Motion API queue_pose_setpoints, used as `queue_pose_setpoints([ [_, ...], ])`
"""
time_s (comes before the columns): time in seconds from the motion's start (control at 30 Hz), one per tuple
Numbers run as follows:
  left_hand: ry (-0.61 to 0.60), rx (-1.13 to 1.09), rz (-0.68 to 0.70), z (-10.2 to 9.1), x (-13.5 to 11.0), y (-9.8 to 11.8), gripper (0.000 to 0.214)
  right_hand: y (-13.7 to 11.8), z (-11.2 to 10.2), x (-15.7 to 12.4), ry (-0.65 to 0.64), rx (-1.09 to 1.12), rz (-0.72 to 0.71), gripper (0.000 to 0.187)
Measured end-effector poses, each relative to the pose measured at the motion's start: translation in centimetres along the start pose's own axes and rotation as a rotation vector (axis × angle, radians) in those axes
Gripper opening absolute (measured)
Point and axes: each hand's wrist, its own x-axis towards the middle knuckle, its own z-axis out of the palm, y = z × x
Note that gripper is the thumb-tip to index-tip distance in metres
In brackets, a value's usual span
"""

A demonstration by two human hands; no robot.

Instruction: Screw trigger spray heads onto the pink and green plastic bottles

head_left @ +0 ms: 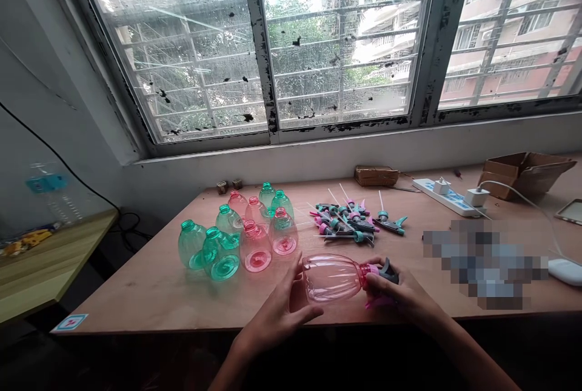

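Observation:
A clear pink spray bottle lies on its side in the air over the table's front edge, its base to the left. My left hand cups the base end, fingers behind it and thumb along the lower side. At the neck, my right hand is closed around the pink and dark grey trigger sprayer head, which sits on the bottle's mouth. Part of the head is hidden by my fingers. Beyond my left hand stand several open-necked bottles, pink and green. Loose trigger sprayers with thin tubes lie piled behind the held bottle.
On the right are a power strip with plugs, an open cardboard box and a white device on a cable. A small brown box rests by the window wall. A blurred patch covers part of the table's right side.

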Motion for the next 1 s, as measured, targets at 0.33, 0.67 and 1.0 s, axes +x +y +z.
queue_pose_setpoints([
  [0.33,0.003,-0.009,-0.014,0.0,0.0,0.1,0.101,0.1,0.0,0.0,-0.008,0.002,-0.01,0.042],
  [0.67,-0.003,-0.053,0.014,0.0,0.2,-0.1,0.095,0.3,-0.3,0.0,-0.009,0.013,-0.006,0.039],
  [1.0,-0.032,-0.167,-0.024,-0.2,0.2,0.1,0.09,0.4,-0.2,0.1,-0.002,0.02,-0.01,0.04],
])
